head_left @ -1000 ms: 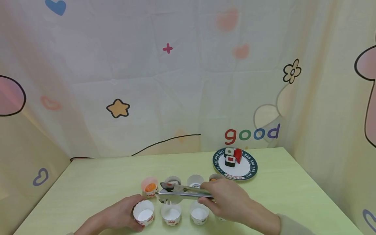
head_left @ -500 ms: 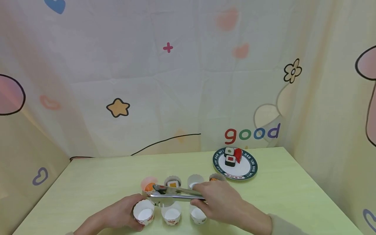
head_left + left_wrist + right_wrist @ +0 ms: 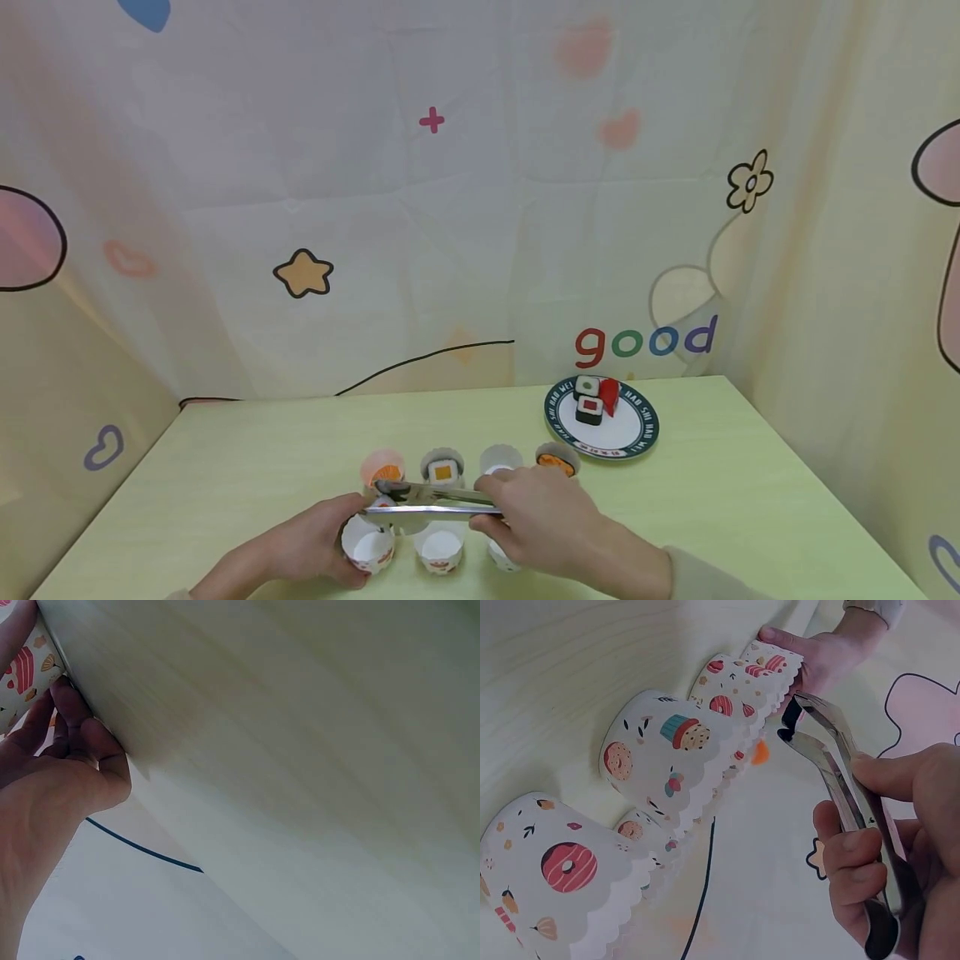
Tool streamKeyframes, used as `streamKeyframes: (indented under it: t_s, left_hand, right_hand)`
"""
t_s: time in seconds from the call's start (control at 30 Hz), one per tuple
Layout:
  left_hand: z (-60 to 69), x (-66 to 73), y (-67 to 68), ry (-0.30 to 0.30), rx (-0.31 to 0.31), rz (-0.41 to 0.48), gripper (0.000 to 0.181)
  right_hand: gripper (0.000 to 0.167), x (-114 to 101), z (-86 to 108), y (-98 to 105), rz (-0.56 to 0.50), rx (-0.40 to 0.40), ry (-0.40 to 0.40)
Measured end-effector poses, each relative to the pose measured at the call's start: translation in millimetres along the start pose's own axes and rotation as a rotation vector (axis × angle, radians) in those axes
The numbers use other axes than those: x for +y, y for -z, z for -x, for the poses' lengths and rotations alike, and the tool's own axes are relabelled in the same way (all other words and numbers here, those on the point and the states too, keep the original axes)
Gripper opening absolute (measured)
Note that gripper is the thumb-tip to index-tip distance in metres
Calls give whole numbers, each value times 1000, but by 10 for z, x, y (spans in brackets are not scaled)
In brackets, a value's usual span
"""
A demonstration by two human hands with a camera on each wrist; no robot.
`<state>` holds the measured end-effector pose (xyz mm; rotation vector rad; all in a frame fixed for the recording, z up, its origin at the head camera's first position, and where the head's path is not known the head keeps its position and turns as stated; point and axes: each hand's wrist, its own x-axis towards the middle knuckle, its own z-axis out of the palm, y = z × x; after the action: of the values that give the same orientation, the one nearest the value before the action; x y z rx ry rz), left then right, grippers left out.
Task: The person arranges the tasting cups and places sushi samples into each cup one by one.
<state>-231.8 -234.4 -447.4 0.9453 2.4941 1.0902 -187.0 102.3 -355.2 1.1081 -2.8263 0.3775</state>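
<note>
Metal tongs (image 3: pixel 435 512), their tips near the paper cup (image 3: pixel 368 550) that the left hand (image 3: pixel 318 537) holds, should handle light, stiff and slick, best taken by the arms, where the right hand (image 3: pixel 543 521) wraps its grip, a dark piece (image 3: pixel 790 715) apparently between the tips.

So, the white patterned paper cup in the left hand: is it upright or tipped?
Upright: in the head view, the cup has its mouth facing up while the left hand grips its side.
</note>
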Motion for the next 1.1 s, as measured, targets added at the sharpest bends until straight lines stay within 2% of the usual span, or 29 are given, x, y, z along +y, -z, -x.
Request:
streamKeyframes:
  t_s: [0.17,0.37,0.73,1.1]
  left_hand:
    - [-15,29,28,44,-23,19,59]
    - [-23,36,38,70,-44,56,58]
    - [-31,18,1,37,-52,179,58]
    - [-31,22,11,54,-57,163,58]
  right_hand:
    - [23,-12,-16,-29,18,10,8]
    - [22,-51,-29,-61,97,31,37]
    - [30,-128,-70,-89,153,-29,2]
    - [31,-137,-54,-81,193,-12,32]
